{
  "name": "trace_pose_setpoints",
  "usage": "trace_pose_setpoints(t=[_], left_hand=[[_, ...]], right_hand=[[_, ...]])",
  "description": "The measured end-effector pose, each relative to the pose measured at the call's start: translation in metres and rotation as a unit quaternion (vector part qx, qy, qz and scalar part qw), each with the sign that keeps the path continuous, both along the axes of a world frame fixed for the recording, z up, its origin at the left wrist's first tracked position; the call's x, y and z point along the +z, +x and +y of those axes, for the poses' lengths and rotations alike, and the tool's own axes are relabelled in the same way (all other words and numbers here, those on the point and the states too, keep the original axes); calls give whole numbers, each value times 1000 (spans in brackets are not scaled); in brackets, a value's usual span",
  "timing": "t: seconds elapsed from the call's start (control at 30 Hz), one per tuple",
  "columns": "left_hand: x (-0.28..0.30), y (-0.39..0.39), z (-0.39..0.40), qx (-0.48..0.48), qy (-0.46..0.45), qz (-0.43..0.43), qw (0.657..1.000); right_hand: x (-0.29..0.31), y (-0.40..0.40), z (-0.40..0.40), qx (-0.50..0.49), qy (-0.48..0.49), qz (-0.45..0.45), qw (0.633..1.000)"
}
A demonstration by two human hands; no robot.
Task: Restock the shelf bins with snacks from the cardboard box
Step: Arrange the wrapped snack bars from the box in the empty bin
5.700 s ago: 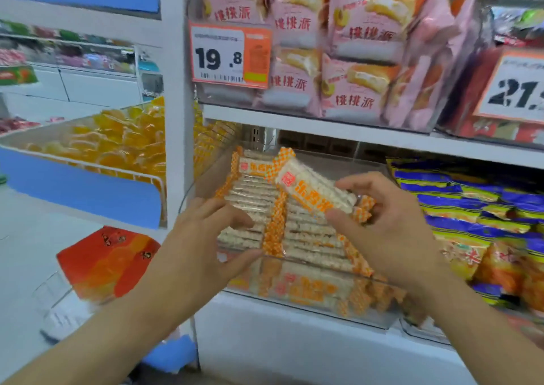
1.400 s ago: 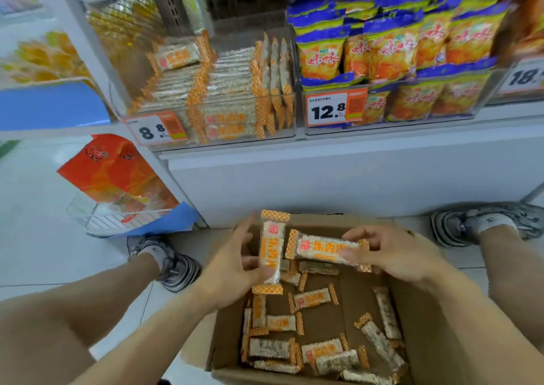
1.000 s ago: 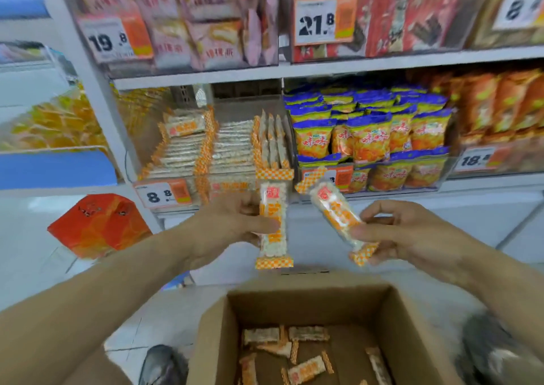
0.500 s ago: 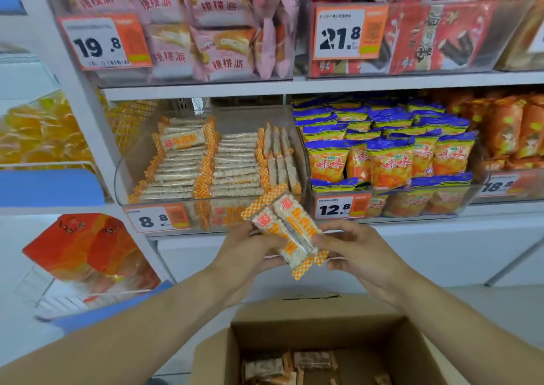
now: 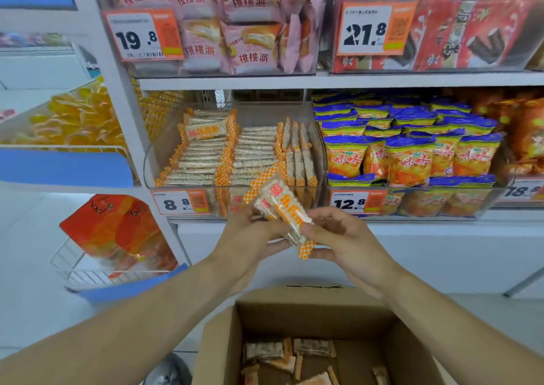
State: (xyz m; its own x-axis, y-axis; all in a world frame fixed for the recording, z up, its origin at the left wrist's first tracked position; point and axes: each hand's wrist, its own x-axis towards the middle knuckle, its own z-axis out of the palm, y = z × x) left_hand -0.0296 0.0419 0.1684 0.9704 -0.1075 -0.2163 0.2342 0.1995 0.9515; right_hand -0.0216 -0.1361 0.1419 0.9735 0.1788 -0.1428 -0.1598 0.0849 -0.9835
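Observation:
Two white rice-cracker snack packs point(image 5: 281, 208) with orange checkered ends are pressed together side by side, held between both hands in front of the shelf. My left hand point(image 5: 247, 237) grips them from the left and my right hand point(image 5: 341, 237) pinches them from the right. Just behind them is the clear shelf bin point(image 5: 164, 161) marked 8.8, holding several rows of the same packs. The open cardboard box point(image 5: 309, 302) stands below my arms, with several more packs on its floor.
To the right is a bin of blue-and-orange chip bags point(image 5: 409, 155) marked 12.8. Pink cake packs point(image 5: 244, 22) and red packets point(image 5: 477, 31) fill the shelf above. A wire basket with an orange bag point(image 5: 117, 231) hangs low on the left.
Both hands lifted one pack each from the box, brought them together into a pair and raised it toward the 8.8 bin. The view tilted up from the box to the shelf.

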Motion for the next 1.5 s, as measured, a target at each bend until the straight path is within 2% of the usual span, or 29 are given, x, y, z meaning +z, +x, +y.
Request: trace_pose_setpoints(t=[0.13, 0.33, 0.5, 0.6, 0.73, 0.83, 0.93, 1.03, 1.13, 1.2, 1.3, 1.37, 1.5], left_hand=[[4, -7, 3, 18, -53, -3, 998], [11, -11, 9, 28, 17, -63, 997], [14, -8, 12, 25, -68, -44, 996], [17, -6, 12, 22, -105, -46, 993], [23, 3, 19, 40, -58, -48, 996], [26, 15, 34, 86, -34, -45, 995], [22, 29, 54, 134, 104, -135, 976], [24, 41, 73, 148, 252, -226, 929], [22, 53, 93, 162, 314, -230, 907], [15, 61, 108, 176, 375, -232, 880], [0, 72, 126, 116, 485, -223, 838], [-9, 75, 130, 80, 518, -239, 817], [-16, 83, 134, 76, 516, -276, 807]], right_hand=[[10, -3, 3, 1, -18, -21, 1000], [37, -5, 0, 9, -58, -65, 996], [47, -3, 3, -29, -85, -100, 991], [50, -2, 8, -5, -29, -72, 997], [52, 8, 13, -3, 15, -69, 998], [56, 23, 16, -6, -13, -88, 996], [61, 36, 23, 12, -63, -147, 987], [68, 58, 40, 15, -114, -215, 970], [65, 96, 66, -1, -172, -247, 954], [60, 124, 85, -15, -179, -260, 949], [55, 165, 117, -25, -206, -257, 944], [55, 190, 138, -13, -209, -234, 949], [51, 228, 174, -1, -236, -194, 952]])
